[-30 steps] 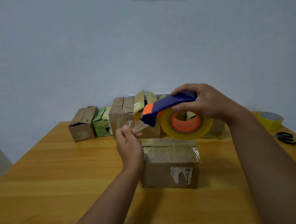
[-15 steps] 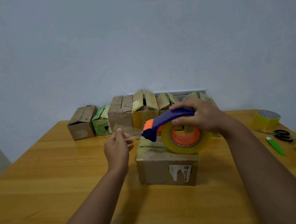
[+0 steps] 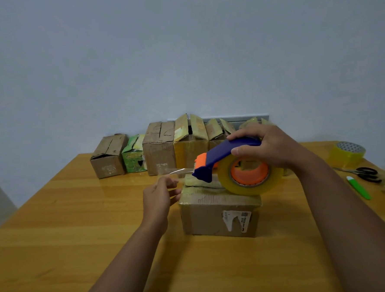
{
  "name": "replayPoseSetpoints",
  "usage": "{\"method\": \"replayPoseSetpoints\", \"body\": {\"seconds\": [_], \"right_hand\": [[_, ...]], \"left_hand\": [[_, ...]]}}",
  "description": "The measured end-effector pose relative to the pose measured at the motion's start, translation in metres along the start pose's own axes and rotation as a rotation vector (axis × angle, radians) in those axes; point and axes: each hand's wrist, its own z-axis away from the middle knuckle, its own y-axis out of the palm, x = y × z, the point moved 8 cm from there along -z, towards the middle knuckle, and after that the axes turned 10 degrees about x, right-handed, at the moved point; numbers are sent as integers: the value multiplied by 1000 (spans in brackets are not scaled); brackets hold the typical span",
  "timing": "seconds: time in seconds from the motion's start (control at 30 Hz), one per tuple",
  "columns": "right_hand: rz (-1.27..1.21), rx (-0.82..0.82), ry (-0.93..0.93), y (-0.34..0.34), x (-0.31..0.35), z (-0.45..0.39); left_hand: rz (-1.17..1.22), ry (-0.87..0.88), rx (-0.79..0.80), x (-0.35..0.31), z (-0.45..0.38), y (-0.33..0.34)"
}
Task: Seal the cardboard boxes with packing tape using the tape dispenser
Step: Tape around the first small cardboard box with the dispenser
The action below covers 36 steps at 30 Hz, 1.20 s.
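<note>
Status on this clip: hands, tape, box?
Right hand grips tape dispenser. Left hand pinches the tape end. Front box not yet taped. Nothing in the way.

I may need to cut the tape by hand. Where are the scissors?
In the head view the scissors lie at the table's far right, beside the green cutter and in front of the spare tape roll.

No legible text; torn label (image 3: 236, 220) on cardboard box (image 3: 205, 219) too blurred.
</note>
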Motion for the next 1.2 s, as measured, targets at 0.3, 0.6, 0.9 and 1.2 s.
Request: {"method": "replayPoseSetpoints", "body": {"seconds": [0.3,0.6,0.9,1.2], "right_hand": [[-1,-13,-11,1,-4,0],[-17,-14,1,2,-7,1],[4,-23,19,3,-6,3],[26,-28,29,5,-5,1]], "left_hand": [[-222,54,-4,6,-6,-8],[-180,6,121,21,-5,-5],[-324,-163,209,58,-3,0],[-545,334,457,15,33,36]]}}
